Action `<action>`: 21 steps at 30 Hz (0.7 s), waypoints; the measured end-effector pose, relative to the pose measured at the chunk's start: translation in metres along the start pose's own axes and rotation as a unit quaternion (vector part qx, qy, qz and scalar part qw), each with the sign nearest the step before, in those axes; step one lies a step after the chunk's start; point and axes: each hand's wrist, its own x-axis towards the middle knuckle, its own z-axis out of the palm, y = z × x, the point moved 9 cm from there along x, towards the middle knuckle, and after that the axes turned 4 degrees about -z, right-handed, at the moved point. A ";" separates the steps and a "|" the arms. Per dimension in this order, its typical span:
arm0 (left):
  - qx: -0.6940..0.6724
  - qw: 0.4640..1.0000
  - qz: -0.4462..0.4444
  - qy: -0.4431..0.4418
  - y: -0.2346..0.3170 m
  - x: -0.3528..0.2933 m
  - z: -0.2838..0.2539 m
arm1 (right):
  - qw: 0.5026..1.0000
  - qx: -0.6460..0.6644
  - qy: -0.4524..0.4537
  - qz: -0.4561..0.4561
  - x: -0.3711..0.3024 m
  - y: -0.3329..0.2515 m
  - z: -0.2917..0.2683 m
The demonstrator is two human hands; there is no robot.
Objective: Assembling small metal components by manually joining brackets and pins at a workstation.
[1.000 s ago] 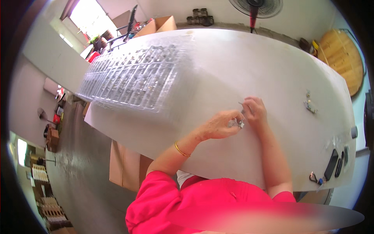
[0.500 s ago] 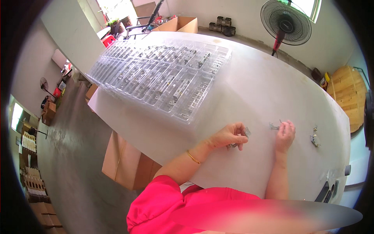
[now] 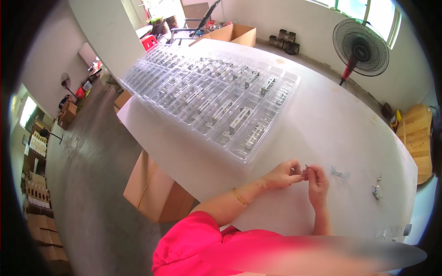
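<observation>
My left hand (image 3: 282, 175), with a gold bangle on the wrist, is closed in a pinch. Fingertip to fingertip with it, my right hand (image 3: 318, 182) is closed too. Between them shows a small metal part (image 3: 305, 172), mostly covered by the fingers, so its exact kind cannot be made out. To the right of my right hand a silvery bracket-like metal piece (image 3: 340, 173) lies on the white table (image 3: 294, 133). Farther right are a small metal fitting (image 3: 377, 193) and some tiny brass-coloured bits (image 3: 379, 179).
Stacked clear plastic trays (image 3: 216, 99), their compartments filled with metal parts, stand on the table's far left. Below the left edge is a cardboard box (image 3: 156, 188). A standing fan (image 3: 360, 47) and a round wooden board (image 3: 414, 140) are beyond the table.
My right hand has moved left, away from the bracket-like piece, which now lies loose on the table. Both hands have come together at the small metal part. The view has shifted.
</observation>
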 end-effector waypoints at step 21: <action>-0.111 0.992 0.049 0.043 -0.008 0.009 -0.009 | 0.989 -0.044 0.134 -0.036 -0.001 0.008 -0.017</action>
